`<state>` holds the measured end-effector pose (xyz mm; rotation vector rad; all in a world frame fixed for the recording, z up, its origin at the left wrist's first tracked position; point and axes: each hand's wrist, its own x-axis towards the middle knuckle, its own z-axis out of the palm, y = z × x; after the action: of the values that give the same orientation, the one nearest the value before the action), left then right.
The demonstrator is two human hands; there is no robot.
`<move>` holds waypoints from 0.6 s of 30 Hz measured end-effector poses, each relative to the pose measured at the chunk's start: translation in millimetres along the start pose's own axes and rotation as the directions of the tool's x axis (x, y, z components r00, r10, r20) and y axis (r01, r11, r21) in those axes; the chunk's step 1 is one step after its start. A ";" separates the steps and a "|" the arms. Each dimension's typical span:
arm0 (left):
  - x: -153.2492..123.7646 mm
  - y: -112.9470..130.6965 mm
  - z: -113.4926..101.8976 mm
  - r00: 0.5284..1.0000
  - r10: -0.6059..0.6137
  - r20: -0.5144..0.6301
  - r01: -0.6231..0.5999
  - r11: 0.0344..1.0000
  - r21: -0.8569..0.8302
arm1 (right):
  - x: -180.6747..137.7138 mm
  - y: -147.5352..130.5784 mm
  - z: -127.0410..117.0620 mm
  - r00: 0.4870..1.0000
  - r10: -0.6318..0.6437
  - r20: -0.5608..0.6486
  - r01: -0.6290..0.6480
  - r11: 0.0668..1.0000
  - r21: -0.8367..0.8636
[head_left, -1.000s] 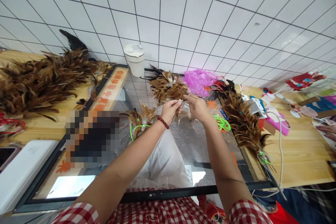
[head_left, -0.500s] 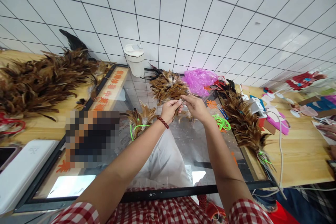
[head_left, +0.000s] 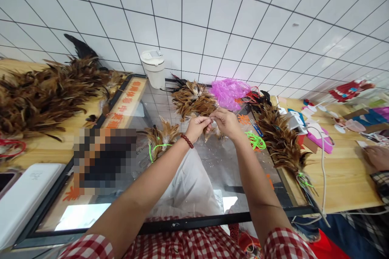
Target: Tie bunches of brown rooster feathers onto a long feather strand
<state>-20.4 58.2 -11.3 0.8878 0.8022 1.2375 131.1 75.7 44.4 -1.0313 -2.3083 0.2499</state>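
Note:
Over the glass tabletop point(head_left: 231, 170), my left hand point(head_left: 199, 126) and my right hand point(head_left: 225, 122) meet with their fingertips pinched together. What lies between the fingers is too small and covered to make out; brown feather tips show just below them. Right behind my hands is a pile of brown feathers point(head_left: 194, 99). A feather bundle point(head_left: 162, 135) with bright green cord round it lies left of my left hand. To the right of my right forearm sits a loose coil of green cord point(head_left: 255, 140).
A crumpled pink plastic bag point(head_left: 229, 93) and a white lidded cup point(head_left: 153, 68) stand by the tiled wall. Long feather garlands lie at left point(head_left: 51, 97) and right point(head_left: 278, 139). A white device point(head_left: 28, 198) is at front left. At far right rests another person's hand point(head_left: 377, 157).
My hands stay pinched together in nearly the same place, with small finger shifts. The view has turned slightly. At far right the other person's hand and sleeve show more.

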 end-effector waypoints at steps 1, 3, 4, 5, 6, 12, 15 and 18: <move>-0.1 1.0 -0.4 1.000 -0.013 -0.019 0.013 1.000 -0.019 | -0.2 -1.2 0.9 1.000 0.022 -0.019 -0.022 0.999 -0.041; -0.3 3.2 -0.6 0.998 -0.036 -0.050 0.033 0.998 -0.062 | -0.3 -3.4 2.6 0.998 0.049 -0.043 -0.053 0.993 -0.103; -0.4 4.0 -0.3 0.997 -0.039 -0.060 0.034 0.996 -0.078 | -0.3 -4.2 3.3 0.998 0.048 -0.029 -0.051 0.991 -0.121; -0.4 4.5 0.1 0.997 -0.035 -0.068 0.029 0.996 -0.090 | -0.3 -4.9 4.0 0.999 0.038 0.001 -0.037 0.991 -0.131; -0.3 4.6 0.7 0.997 -0.028 -0.074 0.020 0.995 -0.098 | -0.2 -5.3 4.7 0.999 0.024 0.041 -0.018 0.991 -0.132; 0.2 2.7 1.5 0.992 0.008 -0.126 -0.021 0.995 -0.100 | 0.4 -6.4 -3.3 0.991 0.053 0.126 -0.040 0.994 -0.104; 1.3 2.7 -0.6 0.981 0.041 -0.192 -0.064 0.992 -0.113 | -1.1 -5.5 -12.2 0.962 0.097 0.256 -0.072 0.992 -0.106; 3.1 3.0 -2.5 0.973 0.051 -0.226 -0.083 0.988 -0.133 | -3.3 -3.7 -7.6 0.865 0.069 0.497 -0.051 0.997 -0.050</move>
<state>-23.4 61.9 -9.9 0.6732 0.8542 1.4527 135.0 70.3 50.6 -1.1623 -2.7489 0.5614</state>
